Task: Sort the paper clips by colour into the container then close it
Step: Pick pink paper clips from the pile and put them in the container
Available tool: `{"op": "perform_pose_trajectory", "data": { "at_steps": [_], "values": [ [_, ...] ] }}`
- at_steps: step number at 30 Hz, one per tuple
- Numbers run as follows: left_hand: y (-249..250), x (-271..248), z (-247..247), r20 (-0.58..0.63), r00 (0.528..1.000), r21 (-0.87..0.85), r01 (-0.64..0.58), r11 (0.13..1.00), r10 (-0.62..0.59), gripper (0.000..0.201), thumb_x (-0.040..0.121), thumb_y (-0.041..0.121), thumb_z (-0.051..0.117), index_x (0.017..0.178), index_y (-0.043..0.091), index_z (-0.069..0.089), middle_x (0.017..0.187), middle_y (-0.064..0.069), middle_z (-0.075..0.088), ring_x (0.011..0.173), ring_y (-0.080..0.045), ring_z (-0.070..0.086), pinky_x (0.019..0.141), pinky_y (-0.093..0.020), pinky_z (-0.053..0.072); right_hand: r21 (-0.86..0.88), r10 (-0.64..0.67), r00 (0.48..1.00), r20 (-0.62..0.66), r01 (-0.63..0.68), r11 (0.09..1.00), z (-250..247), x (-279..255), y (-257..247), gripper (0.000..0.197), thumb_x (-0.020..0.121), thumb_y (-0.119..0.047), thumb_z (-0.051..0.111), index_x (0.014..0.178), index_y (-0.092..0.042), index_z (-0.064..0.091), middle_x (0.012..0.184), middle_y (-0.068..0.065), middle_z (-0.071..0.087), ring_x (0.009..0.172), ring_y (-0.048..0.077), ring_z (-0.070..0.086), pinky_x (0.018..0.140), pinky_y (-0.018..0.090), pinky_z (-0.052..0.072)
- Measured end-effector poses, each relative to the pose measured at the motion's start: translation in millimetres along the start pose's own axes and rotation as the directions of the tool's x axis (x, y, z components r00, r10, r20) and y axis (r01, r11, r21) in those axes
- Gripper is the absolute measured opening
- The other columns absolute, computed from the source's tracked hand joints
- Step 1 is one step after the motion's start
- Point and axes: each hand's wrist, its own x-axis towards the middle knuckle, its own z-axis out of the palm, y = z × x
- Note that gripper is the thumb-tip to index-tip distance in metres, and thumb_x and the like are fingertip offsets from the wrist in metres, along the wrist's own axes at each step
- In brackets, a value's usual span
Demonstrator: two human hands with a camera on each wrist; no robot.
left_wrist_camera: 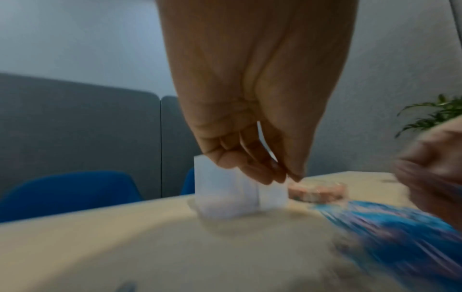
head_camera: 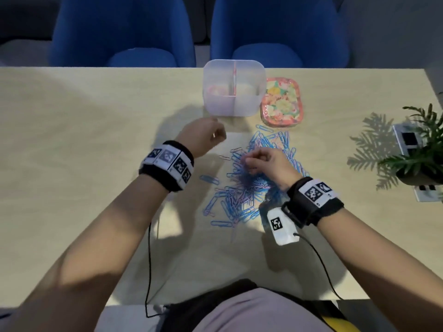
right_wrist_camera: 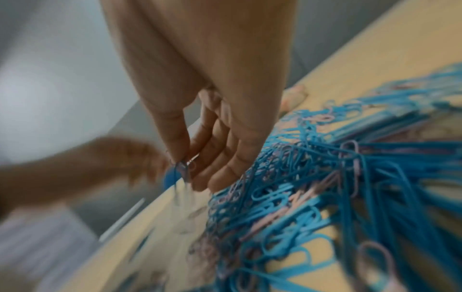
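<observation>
A translucent divided container (head_camera: 233, 109) stands open at the table's far edge, with pink clips in its left compartment. Its floral lid (head_camera: 281, 103) lies just to the right of it. A pile of blue and pink paper clips (head_camera: 251, 188) is spread in front of me. My left hand (head_camera: 217, 136) hovers between pile and container with fingertips pinched together (left_wrist_camera: 287, 175) on a small pale clip, which shows blurred. My right hand (head_camera: 247, 161) is over the pile's left side, where thumb and forefinger pinch a pink paper clip (right_wrist_camera: 183, 170) lifted off the table.
A potted plant (head_camera: 422, 149) and a white socket block (head_camera: 405, 140) sit at the right edge of the table (head_camera: 84, 164). Two blue chairs (head_camera: 124, 32) stand behind the far edge. A single blue clip (head_camera: 209, 179) lies left of the pile.
</observation>
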Motion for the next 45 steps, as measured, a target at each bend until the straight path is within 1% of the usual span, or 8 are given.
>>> {"op": "perform_pose_trajectory", "data": {
  "at_steps": [5,10,16,21,29,36,41,45],
  "values": [
    [-2,-40,42,0.231,0.968,-0.050,0.117,0.992,-0.102,0.015,0.083,0.020,0.064,0.095,0.010,0.067,0.102,-0.010,0.061,0.093,-0.026,0.059,0.077,-0.031,0.042,0.279,0.163,0.984,0.076,-0.177,0.944,-8,3,-5,0.016,0.089,0.004,0.051,0.088,-0.009,0.060,0.057,0.000,0.070,0.053,0.011,0.068,0.056,0.021,0.056],
    [-8,-57,55,0.244,0.963,-0.051,0.132,0.990,-0.116,0.015,0.085,0.016,0.063,0.096,0.006,0.064,0.102,-0.010,0.059,0.093,-0.025,0.059,0.072,-0.022,0.033,0.202,0.146,0.989,0.040,-0.151,0.968,-8,6,-7,0.017,0.088,0.007,0.050,0.098,-0.002,0.060,0.060,0.002,0.070,0.054,0.011,0.068,0.055,0.021,0.058],
    [-13,-60,53,0.292,0.940,-0.030,0.192,0.981,-0.175,0.016,0.086,0.016,0.060,0.097,0.005,0.062,0.108,-0.013,0.054,0.100,-0.027,0.054,0.084,-0.030,0.039,0.269,0.298,0.955,-0.010,-0.284,0.920,-5,18,-22,0.020,0.090,-0.014,0.044,0.072,-0.011,0.052,0.062,0.003,0.046,0.046,0.014,0.047,0.045,0.026,0.053],
    [-18,-52,40,0.315,0.920,-0.175,0.297,0.939,-0.232,0.007,0.084,0.015,0.063,0.089,0.010,0.062,0.093,-0.005,0.062,0.094,-0.023,0.060,0.079,-0.029,0.043,-0.232,0.172,0.985,-0.019,-0.172,0.957,5,35,-19,0.040,0.089,-0.031,0.059,0.059,-0.017,0.037,0.054,0.003,0.034,0.033,0.010,0.028,0.031,0.014,0.022],
    [-11,-16,42,0.306,0.912,-0.481,0.395,0.783,-0.273,0.024,0.094,0.015,0.051,0.116,0.004,0.051,0.069,0.001,0.057,0.070,-0.018,0.053,0.075,-0.029,0.041,-0.797,-0.162,0.984,0.078,0.160,0.583,14,60,-22,0.008,0.080,-0.023,0.065,0.081,-0.017,0.061,0.080,0.001,0.056,0.076,0.020,0.052,0.068,0.027,0.035],
    [9,-5,65,0.123,0.970,-0.224,0.234,0.946,-0.211,0.021,0.086,0.017,0.057,0.103,0.005,0.056,0.105,-0.011,0.053,0.092,-0.025,0.053,0.080,-0.031,0.040,-0.909,-0.039,0.996,0.083,0.091,0.406,13,67,-16,0.013,0.082,-0.022,0.064,0.080,-0.010,0.066,0.098,0.012,0.069,0.095,0.032,0.062,0.079,0.034,0.047],
    [4,-9,62,0.122,0.971,-0.115,0.218,0.969,-0.204,0.020,0.086,0.014,0.057,0.097,-0.002,0.059,0.112,-0.019,0.050,0.102,-0.034,0.052,0.092,-0.041,0.042,-0.779,-0.056,0.998,-0.005,0.031,0.626,-2,56,-16,0.030,0.085,-0.012,0.050,0.056,-0.013,0.042,0.065,0.008,0.054,0.056,0.017,0.050,0.059,0.026,0.037],
    [-7,-22,57,0.125,0.966,-0.083,0.240,0.967,-0.229,0.016,0.087,0.014,0.055,0.096,0.001,0.059,0.112,-0.019,0.053,0.104,-0.033,0.051,0.089,-0.037,0.039,-0.199,0.095,0.995,0.017,-0.090,0.976,-12,31,-14,0.029,0.091,-0.003,0.042,0.063,-0.009,0.048,0.054,0.012,0.052,0.034,0.010,0.045,0.034,0.014,0.031]
  ]
}}
